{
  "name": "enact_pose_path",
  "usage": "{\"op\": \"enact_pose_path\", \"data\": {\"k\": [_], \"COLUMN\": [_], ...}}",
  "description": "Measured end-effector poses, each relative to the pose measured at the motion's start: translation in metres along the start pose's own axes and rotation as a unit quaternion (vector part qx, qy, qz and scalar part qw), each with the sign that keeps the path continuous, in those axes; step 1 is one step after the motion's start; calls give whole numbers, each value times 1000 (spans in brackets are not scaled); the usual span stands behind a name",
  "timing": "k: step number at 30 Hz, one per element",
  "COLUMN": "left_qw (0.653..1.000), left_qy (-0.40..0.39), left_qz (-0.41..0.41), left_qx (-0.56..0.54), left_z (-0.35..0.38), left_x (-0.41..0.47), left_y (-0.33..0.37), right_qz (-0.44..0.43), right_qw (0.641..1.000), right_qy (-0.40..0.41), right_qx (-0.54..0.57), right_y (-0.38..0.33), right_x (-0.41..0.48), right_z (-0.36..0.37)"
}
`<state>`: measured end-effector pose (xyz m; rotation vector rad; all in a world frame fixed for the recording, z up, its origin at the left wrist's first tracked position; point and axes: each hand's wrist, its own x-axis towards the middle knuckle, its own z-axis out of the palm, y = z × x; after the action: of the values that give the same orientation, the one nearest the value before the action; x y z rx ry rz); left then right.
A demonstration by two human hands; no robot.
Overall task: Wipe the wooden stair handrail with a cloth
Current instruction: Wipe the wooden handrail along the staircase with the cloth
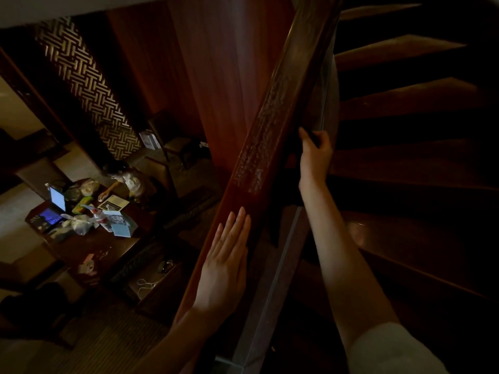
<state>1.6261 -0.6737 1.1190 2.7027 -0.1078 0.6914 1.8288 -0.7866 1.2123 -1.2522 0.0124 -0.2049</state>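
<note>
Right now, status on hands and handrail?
Left hand flat on handrail top. Right hand curled at its right edge, higher up; cloth not discernible. Whitish streaks ahead of left hand. Nothing blocking.

Right hand (316,151) fingertips hidden behind handrail (272,125) edge; cloth lost in shadow; handrail top cropped.

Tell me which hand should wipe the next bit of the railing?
Right, probably. The right hand grips what looks like a dark cloth against the handrail's side, beside the streaky patch. The left hand lies flat on top, lower down, holding nothing.
</note>
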Motion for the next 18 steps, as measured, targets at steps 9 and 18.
{"op": "enact_pose_path", "data": {"k": [9, 18], "left_qw": [1000, 1000], "left_qy": [-9, -5], "left_qz": [6, 9], "left_qx": [9, -2], "left_z": [2, 0], "left_x": [1, 1], "left_y": [-3, -2], "right_qz": [54, -39], "right_qw": [998, 998], "right_qy": [-30, 41], "right_qx": [4, -29], "right_y": [55, 30], "right_x": [-74, -70], "right_z": [-20, -1]}}
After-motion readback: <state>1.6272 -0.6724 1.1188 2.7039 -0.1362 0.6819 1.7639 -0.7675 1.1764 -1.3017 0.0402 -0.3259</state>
